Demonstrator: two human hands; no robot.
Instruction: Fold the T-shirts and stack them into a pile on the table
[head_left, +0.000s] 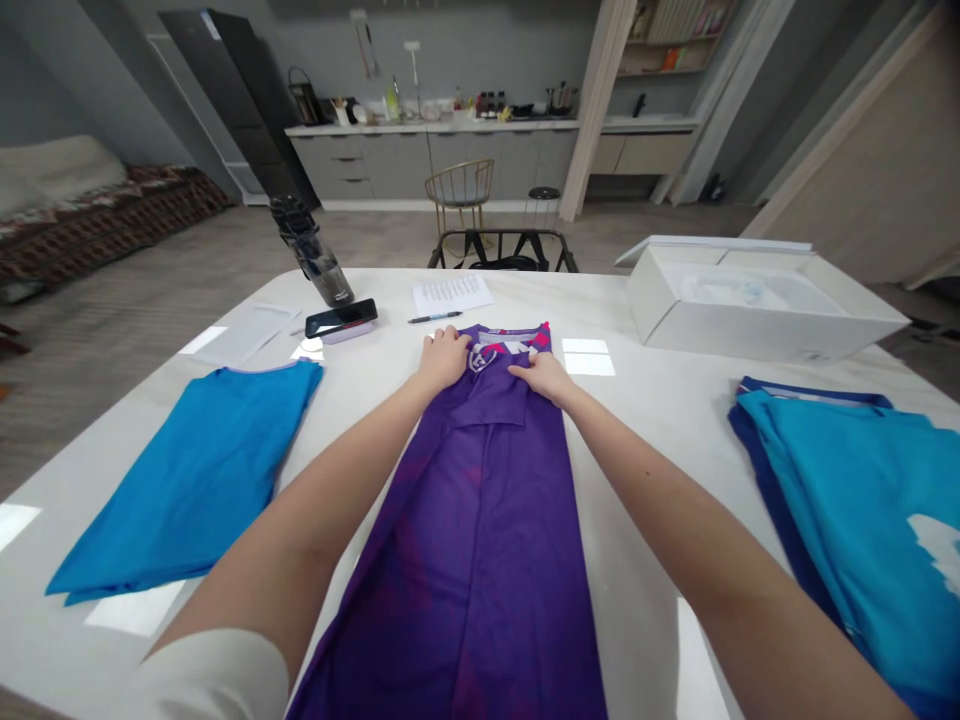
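Observation:
A purple jersey (517, 530) lies lengthwise on the white table (652, 450), its sides folded inward and its collar end away from me. My left hand (448, 358) grips the jersey at the left of the collar, beside a pale crest. On the other side, my right hand (545, 378) pinches the fabric of a sleeve lying across the upper part. Both hands have their fingers closed, and the fingertips are partly hidden by cloth. A folded blue shirt (202, 460) lies to the left. Off to the right is a stack of folded turquoise and navy shirts (847, 480).
Along the far side stand a dark water bottle (319, 260), a phone (341, 318), a pen (435, 317) and a printed sheet (452, 293). An open white box (765, 330) sits at the back right. Beyond the table are a chair (461, 185) and a kitchen counter (442, 127).

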